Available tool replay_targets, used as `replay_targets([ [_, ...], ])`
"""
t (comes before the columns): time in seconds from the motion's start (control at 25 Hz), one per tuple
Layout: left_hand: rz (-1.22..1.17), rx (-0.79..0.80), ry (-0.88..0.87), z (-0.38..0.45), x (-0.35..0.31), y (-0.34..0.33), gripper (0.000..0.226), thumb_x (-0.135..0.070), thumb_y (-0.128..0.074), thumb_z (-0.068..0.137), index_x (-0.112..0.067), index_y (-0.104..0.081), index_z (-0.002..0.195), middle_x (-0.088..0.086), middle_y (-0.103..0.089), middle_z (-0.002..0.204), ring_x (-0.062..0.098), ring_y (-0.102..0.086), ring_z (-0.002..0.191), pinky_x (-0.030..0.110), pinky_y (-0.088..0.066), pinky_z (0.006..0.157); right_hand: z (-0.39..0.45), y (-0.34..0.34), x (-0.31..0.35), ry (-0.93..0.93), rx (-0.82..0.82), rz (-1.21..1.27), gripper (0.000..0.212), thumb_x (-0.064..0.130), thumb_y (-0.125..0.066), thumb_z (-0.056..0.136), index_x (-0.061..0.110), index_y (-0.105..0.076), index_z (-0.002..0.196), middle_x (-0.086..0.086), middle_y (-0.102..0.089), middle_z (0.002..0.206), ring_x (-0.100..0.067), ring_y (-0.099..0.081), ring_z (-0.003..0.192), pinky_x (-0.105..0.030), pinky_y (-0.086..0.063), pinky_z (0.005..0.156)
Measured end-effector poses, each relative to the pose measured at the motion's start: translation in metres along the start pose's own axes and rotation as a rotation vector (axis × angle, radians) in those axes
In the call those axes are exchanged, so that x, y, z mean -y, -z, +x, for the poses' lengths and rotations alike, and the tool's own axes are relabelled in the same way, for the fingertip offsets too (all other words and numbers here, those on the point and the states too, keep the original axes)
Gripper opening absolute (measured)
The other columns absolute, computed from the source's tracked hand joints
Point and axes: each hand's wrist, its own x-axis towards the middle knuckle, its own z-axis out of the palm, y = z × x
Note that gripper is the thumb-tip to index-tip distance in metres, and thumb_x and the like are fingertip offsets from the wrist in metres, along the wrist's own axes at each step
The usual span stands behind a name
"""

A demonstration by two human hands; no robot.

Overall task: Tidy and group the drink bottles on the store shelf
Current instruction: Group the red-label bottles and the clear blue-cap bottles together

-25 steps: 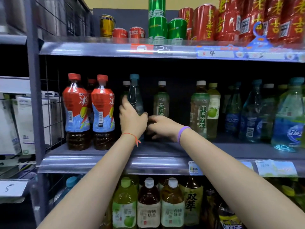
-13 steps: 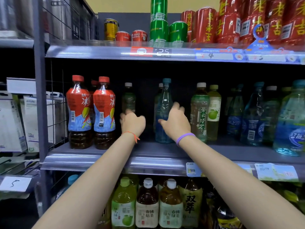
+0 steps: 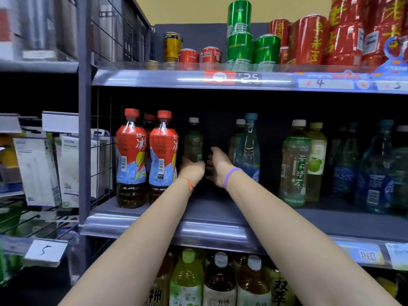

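On the middle shelf (image 3: 220, 217), the left hand (image 3: 191, 171) is grasping a green bottle (image 3: 193, 143) while the right hand (image 3: 218, 165) is reaching with loose, empty fingers.

Head view, close, facing shelf (image 3: 212, 226)

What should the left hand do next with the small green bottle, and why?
Probably slide the small green bottle rightward toward the matching bottle behind the blue bottle. The left hand grips its base, and a dark gap separates them.
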Motion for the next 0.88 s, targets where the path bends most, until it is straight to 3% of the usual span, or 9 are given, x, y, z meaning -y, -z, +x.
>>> replay_targets([
  [0.16,0.010,0.039,0.077,0.011,0.004,-0.005,0.072,-0.018,-0.064,0.089,-0.003,-0.028,0.149,0.018,-0.050,0.142,0.034,-0.051,0.129,0.039,-0.044,0.105,0.003,-0.009,-0.003,0.012,0.005,0.027,0.036,0.036,-0.038,0.098,0.016,-0.065,0.087,-0.008,-0.070,0.092,-0.022,-0.062,0.081,-0.030,-0.049,0.074],
  [0.28,0.115,-0.010,0.087,0.001,-0.002,-0.012,0.074,-0.028,-0.060,0.093,-0.002,-0.022,0.152,0.020,-0.038,0.150,0.034,-0.039,0.139,0.038,-0.033,0.114,-0.007,-0.009,-0.004,0.072,-0.013,-0.040,0.038,0.035,-0.040,0.095,0.011,-0.070,0.101,-0.013,-0.072,0.112,-0.029,-0.066,0.105,-0.038,-0.048,0.101],
  [0.32,0.180,-0.026,0.094,-0.010,-0.005,-0.013,0.075,-0.027,-0.057,0.095,-0.001,-0.018,0.152,0.020,-0.033,0.153,0.034,-0.035,0.141,0.037,-0.030,0.115,-0.016,-0.006,-0.005,0.084,-0.004,-0.066,0.039,0.035,-0.041,0.095,0.011,-0.069,0.107,-0.012,-0.071,0.114,-0.029,-0.065,0.108,-0.039,-0.046,0.104],
  [0.44,0.388,0.050,-0.019,-0.056,-0.010,0.004,0.069,-0.026,-0.056,0.092,-0.002,-0.022,0.148,0.019,-0.031,0.151,0.038,-0.032,0.140,0.040,-0.030,0.110,-0.048,0.017,-0.005,0.139,0.051,-0.240,0.026,0.034,-0.048,0.094,0.015,-0.060,0.108,-0.003,-0.063,0.103,-0.019,-0.060,0.092,-0.037,-0.048,0.090],
  [0.52,0.431,0.086,-0.187,-0.089,-0.009,0.020,0.062,-0.030,-0.055,0.091,-0.006,-0.031,0.142,0.017,-0.040,0.145,0.039,-0.042,0.132,0.040,-0.037,0.101,-0.070,0.038,-0.002,0.211,0.028,-0.479,0.042,0.039,-0.059,0.086,0.012,-0.053,0.117,0.000,-0.059,0.112,-0.015,-0.059,0.098,-0.037,-0.052,0.091],
  [0.64,0.387,0.059,-0.390,-0.124,-0.010,0.021,0.039,-0.026,-0.052,0.090,-0.012,-0.046,0.126,0.014,-0.058,0.120,0.037,-0.056,0.108,0.037,-0.040,0.080,-0.101,0.059,0.002,0.312,-0.122,-0.694,0.071,0.051,-0.070,0.071,0.010,-0.046,0.125,-0.005,-0.058,0.118,-0.021,-0.060,0.104,-0.042,-0.054,0.090],
  [0.76,0.346,0.130,-0.523,-0.143,-0.013,0.000,0.030,-0.016,-0.051,0.086,-0.012,-0.045,0.115,0.007,-0.062,0.101,0.032,-0.056,0.088,0.036,-0.040,0.068,-0.120,0.078,0.001,0.366,-0.266,-0.777,0.067,0.052,-0.073,0.074,0.010,-0.041,0.115,-0.006,-0.056,0.113,-0.022,-0.059,0.098,-0.038,-0.053,0.081],
  [0.88,0.418,0.194,-0.591,-0.148,-0.015,-0.028,0.030,-0.020,-0.051,0.089,-0.016,-0.048,0.118,0.006,-0.060,0.108,0.030,-0.058,0.094,0.038,-0.046,0.073,-0.131,0.111,0.002,0.400,-0.436,-0.880,0.062,0.054,-0.072,0.077,0.011,-0.040,0.109,-0.007,-0.055,0.110,-0.024,-0.057,0.094,-0.036,-0.048,0.072],
])
